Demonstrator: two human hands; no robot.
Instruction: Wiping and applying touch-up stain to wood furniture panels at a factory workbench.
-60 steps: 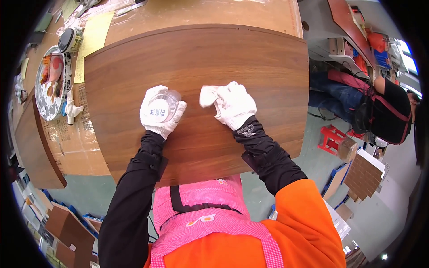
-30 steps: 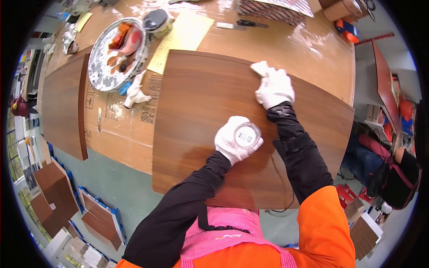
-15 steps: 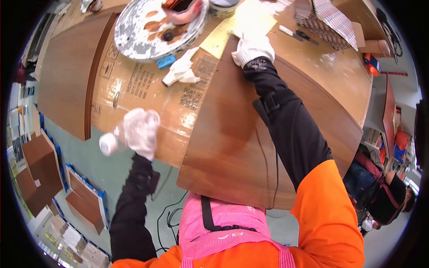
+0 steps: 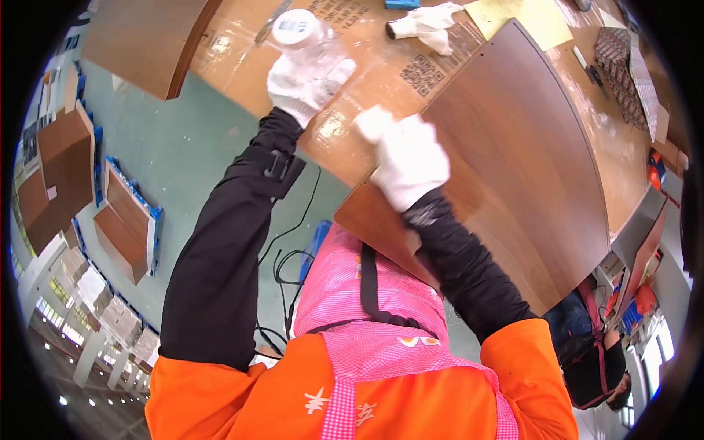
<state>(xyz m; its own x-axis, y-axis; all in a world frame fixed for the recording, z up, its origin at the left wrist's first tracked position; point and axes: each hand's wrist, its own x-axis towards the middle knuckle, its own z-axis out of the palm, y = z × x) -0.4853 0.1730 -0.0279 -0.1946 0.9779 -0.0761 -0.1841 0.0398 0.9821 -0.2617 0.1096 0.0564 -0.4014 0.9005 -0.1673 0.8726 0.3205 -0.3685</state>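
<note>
My left hand [image 4: 312, 82], in a white knit glove, is wrapped round a clear plastic bottle with a white cap [image 4: 293, 28]. It is above the cardboard-covered table, left of a curved brown wood-grain panel [image 4: 521, 154]. My right hand [image 4: 414, 165], also gloved in white, is over the panel's left edge and blurred. Its fingers are closed, and a white wad [image 4: 372, 122], apparently cloth, sticks out ahead of them. Beyond the hands, a crumpled white cloth or glove [image 4: 433, 26] lies on the cardboard [image 4: 359, 81] around a dark-ended piece.
A second brown panel [image 4: 143, 44] lies at the far left. Yellow paper [image 4: 524, 22], a marker [image 4: 579, 56] and folded patterned packaging [image 4: 623, 77] are at the far right. Cables [image 4: 282, 275] trail on the green floor. A person [image 4: 601, 359] is at the lower right.
My right hand has come back from the panel's far end to its near left edge. My left hand has moved forward and right with the bottle. The view has shifted.
</note>
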